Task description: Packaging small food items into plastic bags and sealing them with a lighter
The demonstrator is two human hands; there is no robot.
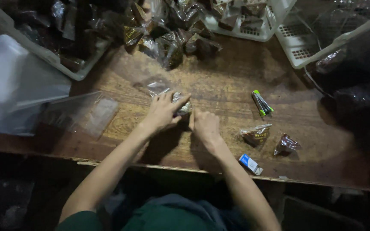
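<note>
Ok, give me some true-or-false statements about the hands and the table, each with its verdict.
1. Both hands, left hand and right hand, are on one small packet. True.
2. A green-tipped lighter lies right of the hands. True.
3. The white basket sits at the table's near edge. False: it is at the far side.
4. The small blue box lies in the basket. False: it lies on the table, by the near edge.
</note>
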